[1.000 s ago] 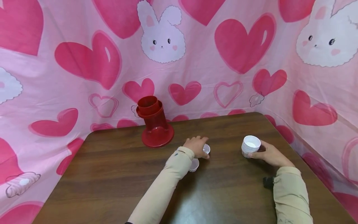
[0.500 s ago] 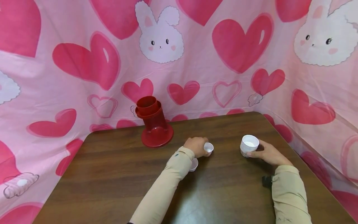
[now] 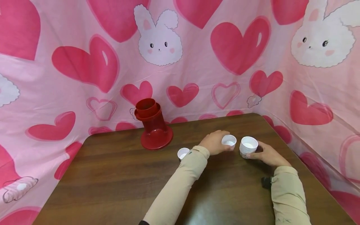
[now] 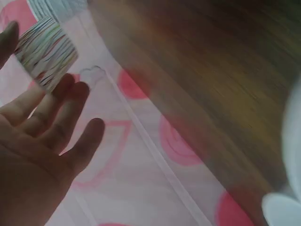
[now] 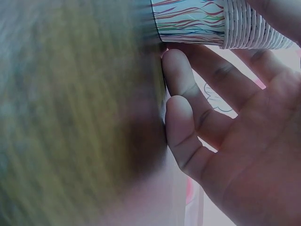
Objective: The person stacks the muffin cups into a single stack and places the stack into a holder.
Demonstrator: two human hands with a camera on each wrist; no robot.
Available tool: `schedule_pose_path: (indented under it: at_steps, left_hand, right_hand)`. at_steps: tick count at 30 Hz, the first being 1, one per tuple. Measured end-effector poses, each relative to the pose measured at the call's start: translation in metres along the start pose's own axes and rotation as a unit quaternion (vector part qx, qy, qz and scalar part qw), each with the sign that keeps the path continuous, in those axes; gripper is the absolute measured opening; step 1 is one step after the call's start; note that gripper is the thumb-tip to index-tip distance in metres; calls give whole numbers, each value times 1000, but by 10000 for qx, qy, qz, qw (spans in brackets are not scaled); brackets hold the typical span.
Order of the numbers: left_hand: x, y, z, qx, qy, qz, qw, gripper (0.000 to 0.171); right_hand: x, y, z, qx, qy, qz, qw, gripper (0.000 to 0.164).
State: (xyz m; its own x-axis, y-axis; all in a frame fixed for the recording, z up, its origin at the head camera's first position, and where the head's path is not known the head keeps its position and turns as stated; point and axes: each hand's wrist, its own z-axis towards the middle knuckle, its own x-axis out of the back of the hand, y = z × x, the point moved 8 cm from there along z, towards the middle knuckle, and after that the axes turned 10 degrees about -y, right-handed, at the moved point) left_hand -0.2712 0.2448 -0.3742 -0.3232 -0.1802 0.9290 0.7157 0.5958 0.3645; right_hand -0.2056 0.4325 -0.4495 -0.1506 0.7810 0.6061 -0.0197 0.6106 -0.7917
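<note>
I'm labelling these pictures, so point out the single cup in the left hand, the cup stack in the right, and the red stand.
Single cup (image 4: pixel 46 55), left wrist view: striped outer wall.
Cup stack (image 5: pixel 233 24), right wrist view: nested rims.
Red stand (image 3: pixel 154 125), head view: upright tube.

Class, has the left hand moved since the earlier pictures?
Yes: in the head view, the left hand has moved right, farther from the red stand.

Both hands (image 3: pixel 215 143) (image 3: pixel 270 155) near each other in thumb-and-finger grips, sleeved forearms (image 3: pixel 175 184) (image 3: pixel 287 190) outstretched.
</note>
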Motion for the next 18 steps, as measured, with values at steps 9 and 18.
schedule_pose_path:
  at_steps: [9, 18]
  left_hand:
    - [-2, 35, 23, -270, 63, -236, 9993, 64]
    - [-12, 55, 41, -155, 47, -412, 9990, 63]
  right_hand:
    - [0, -2, 0, -5, -128, 177, 9998, 71]
    - [2, -3, 1, 181, -74, 251, 9995, 61]
